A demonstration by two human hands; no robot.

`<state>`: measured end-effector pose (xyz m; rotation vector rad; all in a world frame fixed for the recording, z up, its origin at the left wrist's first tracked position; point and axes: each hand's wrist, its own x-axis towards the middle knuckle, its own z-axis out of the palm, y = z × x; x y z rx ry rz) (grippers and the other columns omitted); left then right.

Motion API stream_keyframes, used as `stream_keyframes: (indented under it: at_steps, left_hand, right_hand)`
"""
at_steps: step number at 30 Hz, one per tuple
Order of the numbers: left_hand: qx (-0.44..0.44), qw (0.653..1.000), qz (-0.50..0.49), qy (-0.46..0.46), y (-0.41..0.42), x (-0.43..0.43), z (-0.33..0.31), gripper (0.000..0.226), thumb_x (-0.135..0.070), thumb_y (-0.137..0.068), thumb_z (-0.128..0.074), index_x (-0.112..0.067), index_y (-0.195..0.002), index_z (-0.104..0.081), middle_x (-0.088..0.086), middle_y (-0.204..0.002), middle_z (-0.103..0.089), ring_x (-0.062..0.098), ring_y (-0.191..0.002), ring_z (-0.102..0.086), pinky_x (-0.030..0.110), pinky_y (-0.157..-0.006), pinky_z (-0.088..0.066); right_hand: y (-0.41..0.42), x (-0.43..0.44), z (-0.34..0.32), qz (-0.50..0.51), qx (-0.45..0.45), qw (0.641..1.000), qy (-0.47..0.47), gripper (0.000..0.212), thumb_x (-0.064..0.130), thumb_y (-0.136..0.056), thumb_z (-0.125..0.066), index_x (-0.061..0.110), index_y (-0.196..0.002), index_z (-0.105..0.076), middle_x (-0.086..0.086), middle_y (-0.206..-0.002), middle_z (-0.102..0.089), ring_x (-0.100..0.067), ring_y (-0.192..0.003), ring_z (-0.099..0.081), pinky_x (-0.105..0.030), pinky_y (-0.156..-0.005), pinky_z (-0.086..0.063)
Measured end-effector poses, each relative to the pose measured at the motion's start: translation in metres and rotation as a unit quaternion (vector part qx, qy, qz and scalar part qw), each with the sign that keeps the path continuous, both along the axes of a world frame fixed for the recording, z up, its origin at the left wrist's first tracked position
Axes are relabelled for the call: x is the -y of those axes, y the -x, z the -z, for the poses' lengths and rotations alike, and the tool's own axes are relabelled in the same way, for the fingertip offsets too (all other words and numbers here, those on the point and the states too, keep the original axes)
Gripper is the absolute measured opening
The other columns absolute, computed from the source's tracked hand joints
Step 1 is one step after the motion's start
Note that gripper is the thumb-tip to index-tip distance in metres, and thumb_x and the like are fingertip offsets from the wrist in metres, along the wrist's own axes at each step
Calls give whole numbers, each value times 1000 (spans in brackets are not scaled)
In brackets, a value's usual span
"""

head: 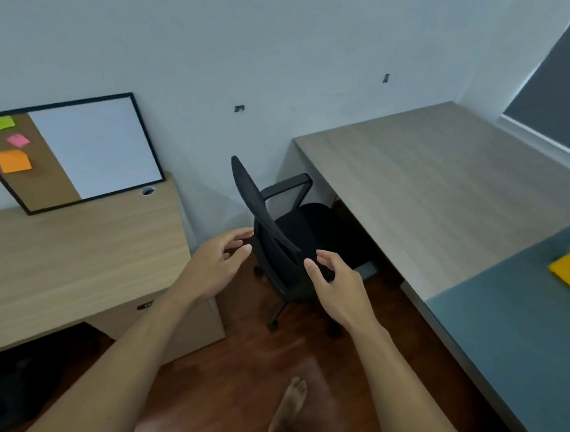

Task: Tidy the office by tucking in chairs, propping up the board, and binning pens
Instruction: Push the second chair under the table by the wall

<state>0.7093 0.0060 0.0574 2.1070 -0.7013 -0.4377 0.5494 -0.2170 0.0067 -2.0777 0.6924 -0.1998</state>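
Black mesh is what the fingers are set to meet: the left hand point(216, 265) has its fingers spread wide and slightly curled, the tips just beside the rear edge of the backrest, and whether they touch it cannot be told. The right hand point(334, 282) is likewise spread, thumb apart from the fingers, poised at the nearer side of the backrest and holding nothing. Between them stands the black mesh-backed office chair on a castored star base point(287, 236), on the dark reddish wood floor point(230, 375), angled toward the long grey-brown laminate desk point(432, 193), its seat only partly beneath the desk edge. Judged from its build, the chair is moderately heavy yet should roll freely on hard flooring; the mesh panel will yield under pressure, so the stiff frame at the top and sides of the backrest is the sound place to grip, one hand to each side. The swivel may let the seat turn rather than travel, and the armrest may catch the desk edge. To the left, a black-framed whiteboard with a cork strip and coloured sticky notes point(91, 146) leans against the pale wall on a light oak desk point(69, 253).
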Motion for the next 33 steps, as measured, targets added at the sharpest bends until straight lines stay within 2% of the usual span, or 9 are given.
stream_keyframes:
  at_steps: [5,8,14,17,20,23,26,29,33]
  left_hand:
    - [14,1000,-12,-19,-82,35,-10,40,-37,-112,-57,-32,-151,-62,-15,-150,-64,4,-138,-57,28,-110,-45]
    - [39,998,-6,-46,-134,54,-4,42,-42,-111,-56,-32,-153,-60,-9,-153,-62,9,-141,-55,38,-117,-48]
    - [106,973,127,-163,-218,84,15,51,-33,-110,-57,-27,-160,-51,-4,-165,-50,15,-153,-44,38,-129,-34]
    - [134,933,229,-243,-257,99,29,68,-28,-103,-60,-29,-167,-39,-3,-174,-35,21,-166,-21,41,-135,-21]
    - [195,876,308,-317,-293,117,52,81,-34,-99,-66,-31,-171,-29,-3,-179,-25,22,-170,-4,50,-138,-10]
    - [223,824,373,-363,-322,139,73,85,-35,-99,-69,-30,-172,-26,-1,-180,-22,23,-170,0,53,-137,-1]
    - [228,786,418,-395,-344,160,89,85,-28,-98,-69,-28,-172,-27,-1,-179,-26,23,-170,-1,55,-136,4]
    - [222,750,466,-415,-366,176,104,80,-20,-96,-66,-29,-169,-35,-2,-175,-35,22,-169,-11,56,-135,5]
    - [252,693,531,-418,-397,194,120,81,-36,-85,-60,-34,-164,-44,-5,-167,-46,22,-159,-35,56,-135,-13]
  right_hand:
    - [-87,31,1,-17,-25,1000,-2,69,74,-98,-52,33,-154,-50,12,-151,-59,-14,-143,-50,-39,-114,-47]
    - [-133,50,8,-44,-38,998,14,71,74,-98,-51,31,-155,-48,11,-151,-58,-14,-142,-52,-38,-114,-47]
    - [-193,64,21,-86,-86,992,11,79,78,-95,-51,27,-156,-48,7,-151,-59,-14,-137,-56,-31,-109,-48]
    - [-218,62,33,-101,-117,988,18,84,82,-91,-54,28,-154,-48,6,-145,-62,-13,-128,-60,-26,-99,-48]
    - [-241,56,50,-99,-165,981,28,102,97,-78,-49,32,-156,-42,6,-148,-58,-15,-126,-59,-38,-102,-54]
    - [-259,46,64,-104,-211,971,45,107,93,-80,-51,26,-162,-33,2,-157,-47,-22,-140,-48,-45,-110,-48]
    - [-280,36,77,-80,-246,964,57,105,88,-83,-52,21,-161,-32,-3,-157,-45,-26,-141,-45,-48,-111,-46]
    - [-301,29,84,-60,-282,957,16,104,85,-83,-55,18,-160,-32,-7,-157,-44,-31,-143,-43,-52,-113,-44]
    - [-320,27,93,-35,-323,945,-40,102,78,-80,-55,20,-160,-31,-9,-159,-42,-34,-144,-40,-56,-117,-38]
